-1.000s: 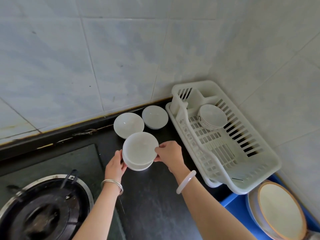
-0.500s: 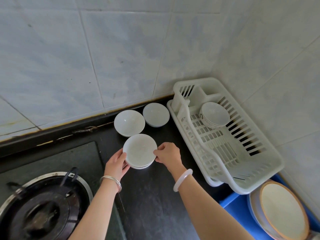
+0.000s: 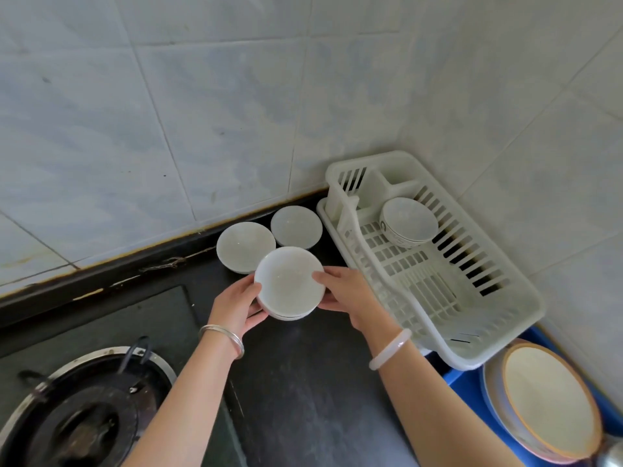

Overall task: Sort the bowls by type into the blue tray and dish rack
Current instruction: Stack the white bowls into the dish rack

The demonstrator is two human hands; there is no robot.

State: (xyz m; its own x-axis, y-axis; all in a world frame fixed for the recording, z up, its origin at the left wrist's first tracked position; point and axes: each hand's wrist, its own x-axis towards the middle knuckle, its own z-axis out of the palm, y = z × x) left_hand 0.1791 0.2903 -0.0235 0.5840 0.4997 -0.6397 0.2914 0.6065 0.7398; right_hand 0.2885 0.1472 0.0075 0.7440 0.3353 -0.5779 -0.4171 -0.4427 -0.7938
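A gas burner (image 3: 84, 416) fills the front left corner of the dark bench (image 3: 303, 382), its metal ring running out of view at the lower edge. To its right, the left hand (image 3: 236, 306) curls its fingers round the left side of a white bowl (image 3: 290, 284), under which a second rim shows. Whether this pair rests on the bench or is lifted cannot be told. Just behind it, along the bench's back edge under the tiled wall (image 3: 168, 112), two more white bowls (image 3: 244, 246) stand side by side, close together. The right hand (image 3: 350, 293) grips the held bowl's right side, thumb on the rim. A strip of bare bench lies in front between the forearms. Further right, the white dish rack (image 3: 467, 360) sits in the back right corner, just beside both walls, with one patterned bowl (image 3: 409, 222) at its far end and its near part unfilled. The rack's front end overlaps the blue tray (image 3: 467, 387), which holds stacked wide bowls (image 3: 549, 402) at the bench's right edge.
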